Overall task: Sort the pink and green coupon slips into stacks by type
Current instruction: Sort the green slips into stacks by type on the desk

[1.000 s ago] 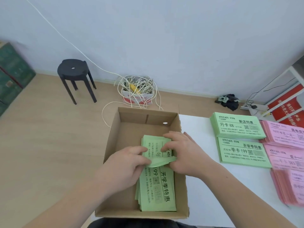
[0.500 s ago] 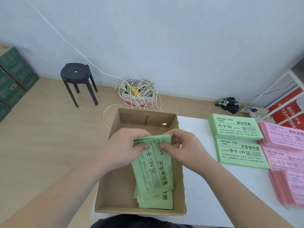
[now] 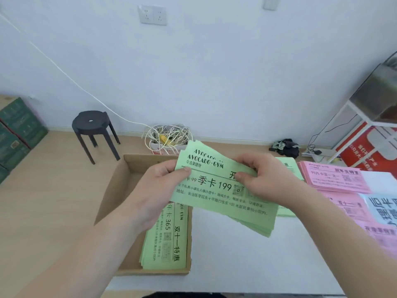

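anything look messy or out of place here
The green bundle pinched between the left hand and right hand is not squared up: its slips are fanned, with staggered edges at the top and the lower right corner. Beyond the cardboard box, a white cable lies in a loose tangle near the wall.

- Both hands are up: the left hand (image 3: pixel 159 186) and the right hand (image 3: pixel 268 179) pinch a fanned bundle of green slips (image 3: pixel 214 203) near its top edge, above the cardboard box (image 3: pixel 117 190).
- In the box, at the table's (image 3: pixel 236 265) left edge, lie more green slips (image 3: pixel 165 239).
- Along the right edge sit the pink stacks (image 3: pixel 335 179).
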`<action>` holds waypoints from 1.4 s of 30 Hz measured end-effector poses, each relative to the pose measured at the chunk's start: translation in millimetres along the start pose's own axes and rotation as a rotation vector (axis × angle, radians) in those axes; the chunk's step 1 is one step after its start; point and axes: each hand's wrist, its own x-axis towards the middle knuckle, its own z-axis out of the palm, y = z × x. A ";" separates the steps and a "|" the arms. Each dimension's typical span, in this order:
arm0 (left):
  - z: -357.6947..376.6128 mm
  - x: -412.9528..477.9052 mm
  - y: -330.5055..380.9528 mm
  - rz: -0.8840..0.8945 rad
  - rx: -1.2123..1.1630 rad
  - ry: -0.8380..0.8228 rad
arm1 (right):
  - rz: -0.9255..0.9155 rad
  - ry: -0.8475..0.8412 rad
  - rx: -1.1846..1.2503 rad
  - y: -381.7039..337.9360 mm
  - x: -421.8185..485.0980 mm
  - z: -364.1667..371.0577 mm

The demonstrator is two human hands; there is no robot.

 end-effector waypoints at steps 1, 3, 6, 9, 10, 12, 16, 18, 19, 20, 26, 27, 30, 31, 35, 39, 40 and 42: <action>15.4 1.0 -11.3 -0.028 0.047 -0.021 | 0.049 -0.030 -0.068 15.0 -5.7 -8.1; 48.7 1.6 -43.6 -0.082 0.153 -0.051 | 0.146 -0.060 -0.190 50.8 -20.0 -13.7; 98.9 -3.0 -98.6 -0.158 0.184 -0.006 | 0.233 -0.079 -0.338 106.7 -44.9 2.9; 135.2 -7.5 -137.4 -0.174 0.277 0.090 | 0.228 -0.060 -0.370 156.9 -62.1 27.9; 140.7 -7.3 -151.8 -0.187 0.301 0.118 | 0.213 -0.050 -0.383 169.8 -67.4 35.5; 145.6 -7.9 -173.8 -0.211 0.342 0.157 | 0.182 0.014 -0.370 191.9 -82.1 52.3; 149.4 -11.7 -194.4 -0.215 0.409 0.200 | 0.187 0.016 -0.179 211.4 -109.4 84.5; 154.3 -17.0 -195.0 -0.162 0.455 0.155 | 0.187 -0.034 -0.162 216.9 -116.3 96.7; 156.4 -20.7 -195.5 -0.143 0.481 0.124 | 0.189 -0.031 -0.153 219.2 -118.0 99.9; 156.7 -23.6 -200.6 -0.126 0.528 0.101 | 0.197 -0.028 -0.138 220.2 -119.3 101.9; 162.4 -52.5 -216.2 0.070 0.909 0.027 | 0.210 -0.079 -0.038 211.4 -120.9 96.2; 168.6 -58.1 -215.1 0.120 0.894 -0.046 | 0.216 -0.095 -0.012 210.4 -119.2 94.7; 185.5 -74.3 -222.1 0.173 0.852 -0.266 | 0.232 -0.086 0.038 214.9 -115.8 97.0; 188.6 -78.9 -224.5 0.153 0.839 -0.285 | 0.249 -0.061 0.044 216.7 -115.6 98.2; 181.2 -76.5 -229.4 0.067 0.712 -0.007 | 0.269 -0.017 0.039 221.6 -114.7 101.1; 166.0 -60.8 -218.1 -0.116 0.475 0.210 | 0.254 -0.008 0.034 220.7 -111.7 103.7; 164.8 -57.8 -213.4 -0.152 0.389 0.227 | 0.262 0.001 0.032 221.2 -111.4 105.3; 164.1 -52.3 -205.5 -0.174 0.271 0.268 | 0.274 0.014 -0.002 219.6 -110.2 107.5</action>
